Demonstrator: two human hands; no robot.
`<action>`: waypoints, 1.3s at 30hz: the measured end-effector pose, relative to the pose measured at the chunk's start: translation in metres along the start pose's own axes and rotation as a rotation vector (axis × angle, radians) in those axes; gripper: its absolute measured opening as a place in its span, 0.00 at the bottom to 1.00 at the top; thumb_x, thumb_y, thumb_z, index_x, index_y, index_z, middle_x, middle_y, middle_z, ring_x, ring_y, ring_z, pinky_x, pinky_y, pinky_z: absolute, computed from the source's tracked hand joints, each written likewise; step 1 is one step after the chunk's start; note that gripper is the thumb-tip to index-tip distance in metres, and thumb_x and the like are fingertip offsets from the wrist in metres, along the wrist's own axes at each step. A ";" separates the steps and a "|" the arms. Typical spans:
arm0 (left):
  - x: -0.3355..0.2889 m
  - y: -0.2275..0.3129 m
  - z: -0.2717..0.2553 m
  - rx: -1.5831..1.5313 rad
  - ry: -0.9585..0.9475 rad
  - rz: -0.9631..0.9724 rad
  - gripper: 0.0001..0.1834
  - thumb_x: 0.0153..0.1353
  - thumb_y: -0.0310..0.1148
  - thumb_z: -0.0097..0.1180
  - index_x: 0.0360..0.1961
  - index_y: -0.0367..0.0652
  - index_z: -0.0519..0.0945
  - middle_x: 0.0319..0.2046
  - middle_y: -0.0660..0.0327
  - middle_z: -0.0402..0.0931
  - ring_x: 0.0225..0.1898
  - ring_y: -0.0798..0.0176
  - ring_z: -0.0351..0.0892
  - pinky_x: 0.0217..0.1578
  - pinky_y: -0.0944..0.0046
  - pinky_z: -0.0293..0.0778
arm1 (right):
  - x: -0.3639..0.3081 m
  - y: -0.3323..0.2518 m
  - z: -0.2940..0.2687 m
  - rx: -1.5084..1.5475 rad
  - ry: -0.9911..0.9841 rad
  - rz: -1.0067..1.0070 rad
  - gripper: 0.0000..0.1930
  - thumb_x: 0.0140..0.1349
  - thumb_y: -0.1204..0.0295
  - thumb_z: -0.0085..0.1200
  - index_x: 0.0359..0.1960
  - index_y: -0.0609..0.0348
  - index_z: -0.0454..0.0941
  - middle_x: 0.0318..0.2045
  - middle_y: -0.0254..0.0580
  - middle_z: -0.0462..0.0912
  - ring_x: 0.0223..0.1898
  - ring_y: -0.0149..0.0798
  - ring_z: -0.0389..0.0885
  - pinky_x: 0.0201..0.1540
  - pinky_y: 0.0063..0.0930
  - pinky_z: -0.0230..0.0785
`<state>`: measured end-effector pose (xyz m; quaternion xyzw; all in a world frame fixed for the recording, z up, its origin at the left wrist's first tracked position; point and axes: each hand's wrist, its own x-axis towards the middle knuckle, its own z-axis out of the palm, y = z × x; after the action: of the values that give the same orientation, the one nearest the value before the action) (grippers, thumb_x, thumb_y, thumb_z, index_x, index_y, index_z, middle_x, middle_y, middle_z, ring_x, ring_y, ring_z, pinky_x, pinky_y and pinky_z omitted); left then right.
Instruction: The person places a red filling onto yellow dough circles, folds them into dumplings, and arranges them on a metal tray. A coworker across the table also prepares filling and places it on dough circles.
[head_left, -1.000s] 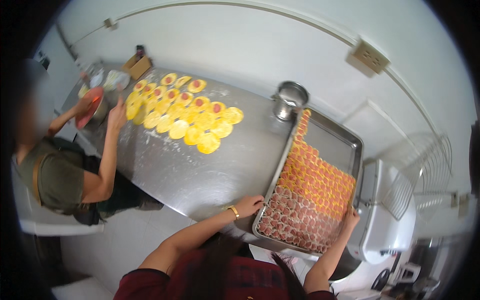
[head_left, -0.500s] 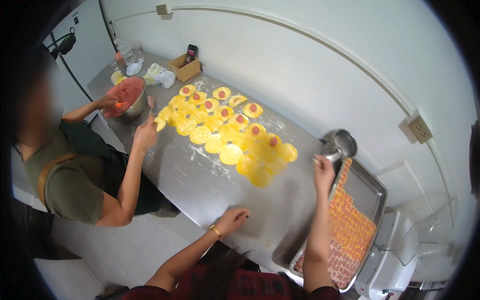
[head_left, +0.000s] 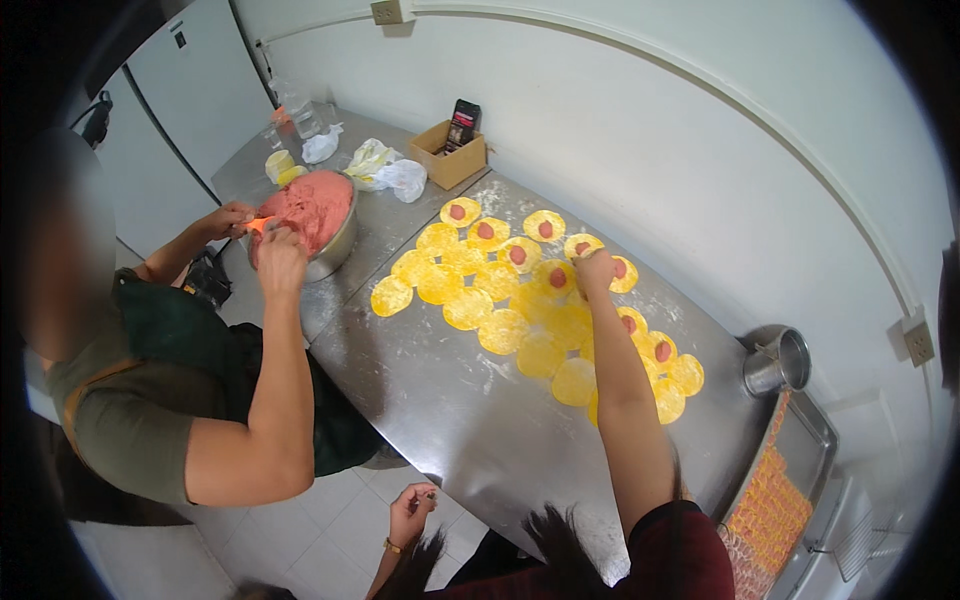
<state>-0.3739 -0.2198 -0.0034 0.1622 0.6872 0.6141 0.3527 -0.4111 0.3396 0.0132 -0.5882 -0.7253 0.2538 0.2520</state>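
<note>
Thin yellow dough rounds lie in rows on the steel table, several bearing a dab of pink filling. My right hand reaches across them, its fingers drawn together at the lower edge of a filled round in the far row. What the fingertips grip, if anything, is hidden. Beside the table's front edge, my left hand hangs with its fingers curled together around something dark and too small to make out.
On the left a co-worker's hands work an orange-handled tool in a metal bowl of pink filling. Behind are a cardboard box and plastic bags. A metal pot and a tray of small filled pieces stand right.
My right hand has left the metal pot and moved left onto the far dough rounds. My left hand has drawn back from above the table. The co-worker's hand has gone to the bowl.
</note>
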 end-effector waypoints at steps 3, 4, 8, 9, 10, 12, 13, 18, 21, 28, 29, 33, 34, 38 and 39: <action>0.001 -0.006 -0.007 -0.029 0.011 -0.005 0.09 0.59 0.20 0.51 0.42 0.36 0.76 0.32 0.66 0.76 0.33 0.75 0.75 0.36 0.72 0.74 | 0.004 -0.002 0.008 0.012 0.058 -0.008 0.15 0.47 0.68 0.61 0.31 0.69 0.78 0.28 0.59 0.81 0.32 0.52 0.81 0.37 0.40 0.72; 0.004 -0.006 -0.006 -0.004 0.004 0.006 0.09 0.60 0.21 0.52 0.42 0.36 0.76 0.32 0.65 0.76 0.33 0.75 0.75 0.36 0.72 0.74 | 0.005 0.001 0.009 0.090 0.067 -0.003 0.13 0.48 0.68 0.59 0.29 0.69 0.77 0.26 0.57 0.80 0.30 0.51 0.81 0.37 0.40 0.72; 0.021 0.007 0.007 -0.010 -0.071 0.023 0.09 0.61 0.23 0.51 0.43 0.35 0.75 0.33 0.65 0.76 0.35 0.74 0.75 0.38 0.73 0.73 | 0.007 0.011 -0.001 0.701 0.042 0.171 0.09 0.53 0.72 0.53 0.29 0.67 0.75 0.25 0.49 0.80 0.27 0.46 0.79 0.34 0.37 0.73; 0.026 0.011 0.013 -0.057 -0.109 0.030 0.09 0.62 0.23 0.51 0.43 0.35 0.75 0.34 0.65 0.76 0.35 0.74 0.75 0.38 0.73 0.72 | 0.006 0.014 -0.008 0.920 0.019 0.273 0.08 0.54 0.73 0.51 0.30 0.66 0.75 0.26 0.47 0.80 0.26 0.45 0.79 0.34 0.36 0.73; 0.031 0.017 0.021 -0.084 -0.132 0.038 0.09 0.62 0.23 0.50 0.43 0.35 0.75 0.34 0.65 0.76 0.35 0.74 0.75 0.38 0.73 0.72 | 0.003 0.016 -0.017 1.088 -0.057 0.294 0.08 0.55 0.73 0.49 0.33 0.66 0.74 0.29 0.47 0.80 0.28 0.44 0.79 0.34 0.35 0.74; 0.040 0.029 0.038 -0.071 -0.185 0.048 0.10 0.63 0.22 0.47 0.45 0.35 0.74 0.36 0.64 0.76 0.38 0.72 0.74 0.40 0.72 0.71 | -0.008 0.018 -0.044 1.409 -0.177 0.412 0.10 0.57 0.74 0.45 0.39 0.64 0.72 0.33 0.45 0.79 0.31 0.43 0.80 0.33 0.34 0.74; 0.045 0.035 0.050 -0.082 -0.221 0.052 0.10 0.64 0.24 0.47 0.46 0.36 0.74 0.37 0.64 0.75 0.38 0.72 0.74 0.40 0.72 0.71 | -0.017 0.019 -0.060 1.449 -0.283 0.336 0.10 0.58 0.73 0.46 0.39 0.63 0.71 0.33 0.43 0.78 0.31 0.39 0.78 0.35 0.33 0.74; 0.068 0.066 0.126 -0.175 -0.374 0.013 0.16 0.68 0.38 0.43 0.51 0.39 0.71 0.43 0.63 0.73 0.46 0.70 0.71 0.46 0.67 0.69 | -0.106 0.035 -0.155 1.461 -0.546 0.270 0.12 0.62 0.69 0.40 0.43 0.60 0.70 0.39 0.41 0.78 0.37 0.40 0.80 0.35 0.30 0.74; 0.065 0.083 0.179 -0.355 -0.364 -0.107 0.21 0.68 0.43 0.41 0.53 0.37 0.69 0.47 0.62 0.72 0.52 0.67 0.70 0.52 0.62 0.68 | -0.171 0.070 -0.217 1.180 -0.713 0.329 0.11 0.62 0.67 0.42 0.43 0.57 0.71 0.39 0.37 0.78 0.38 0.36 0.79 0.36 0.28 0.73; 0.007 0.053 0.249 -0.159 -0.696 -0.310 0.16 0.65 0.36 0.48 0.50 0.37 0.73 0.43 0.63 0.75 0.45 0.69 0.75 0.43 0.70 0.73 | -0.303 0.180 -0.276 0.922 -0.915 0.474 0.08 0.61 0.69 0.47 0.39 0.57 0.72 0.35 0.35 0.76 0.36 0.29 0.77 0.36 0.25 0.72; -0.001 0.043 0.255 -0.070 -0.694 -0.304 0.15 0.64 0.33 0.48 0.48 0.37 0.74 0.42 0.63 0.76 0.43 0.70 0.76 0.42 0.71 0.73 | -0.315 0.194 -0.277 0.908 -0.884 0.495 0.09 0.62 0.69 0.46 0.40 0.58 0.72 0.35 0.36 0.77 0.36 0.29 0.77 0.36 0.25 0.72; -0.032 0.005 0.263 0.307 -0.525 -0.085 0.12 0.59 0.26 0.51 0.43 0.36 0.77 0.35 0.61 0.79 0.37 0.69 0.78 0.38 0.70 0.74 | -0.363 0.240 -0.267 0.875 -0.528 0.532 0.13 0.62 0.73 0.46 0.47 0.64 0.69 0.37 0.42 0.79 0.33 0.32 0.79 0.35 0.22 0.73; -0.038 0.000 0.261 0.404 -0.496 0.031 0.12 0.58 0.26 0.52 0.43 0.35 0.77 0.33 0.60 0.79 0.35 0.69 0.79 0.37 0.69 0.74 | -0.378 0.246 -0.263 0.868 -0.452 0.521 0.13 0.62 0.74 0.47 0.48 0.65 0.69 0.37 0.43 0.79 0.32 0.33 0.79 0.34 0.22 0.73; -0.050 -0.002 0.257 0.587 -0.417 0.329 0.12 0.54 0.26 0.55 0.41 0.35 0.77 0.32 0.56 0.80 0.33 0.66 0.80 0.37 0.68 0.75 | -0.414 0.252 -0.247 0.553 -0.266 0.356 0.17 0.55 0.71 0.55 0.46 0.65 0.73 0.33 0.49 0.82 0.32 0.39 0.82 0.36 0.31 0.74; -0.052 0.000 0.258 0.564 -0.400 0.314 0.12 0.54 0.26 0.55 0.40 0.36 0.77 0.32 0.56 0.80 0.33 0.65 0.81 0.37 0.67 0.75 | -0.419 0.249 -0.243 0.423 -0.251 0.335 0.17 0.54 0.71 0.56 0.45 0.64 0.74 0.32 0.49 0.83 0.32 0.39 0.82 0.36 0.32 0.73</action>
<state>-0.1614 -0.0657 0.0117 0.4730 0.7135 0.4034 0.3231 0.0073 -0.0094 0.0005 -0.5982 -0.5747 0.5081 0.2319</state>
